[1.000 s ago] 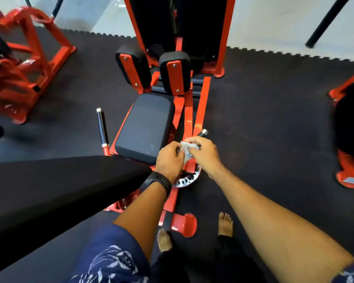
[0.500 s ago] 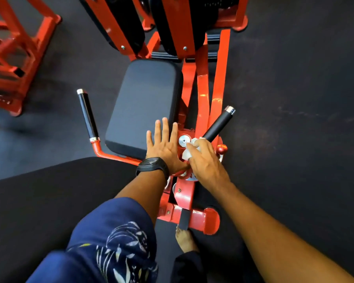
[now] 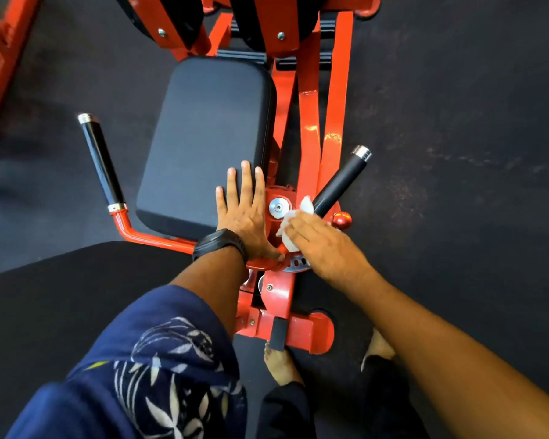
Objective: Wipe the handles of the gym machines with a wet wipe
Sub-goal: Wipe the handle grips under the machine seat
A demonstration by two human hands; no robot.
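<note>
The left hand [image 3: 244, 213], beside the wet wipe [image 3: 290, 228] a second ago, now lies flat on the seat pad [image 3: 206, 137]; the right hand [image 3: 322, 248] alone presses it at the right handle [image 3: 339, 183] base.

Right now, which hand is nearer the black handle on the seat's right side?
The right hand. It holds the wet wipe at the base of that handle. The left hand lies flat on the seat, further off.

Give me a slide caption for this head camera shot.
Right hand presses wet wipe at right handle's base; left hand braces on seat.
</note>
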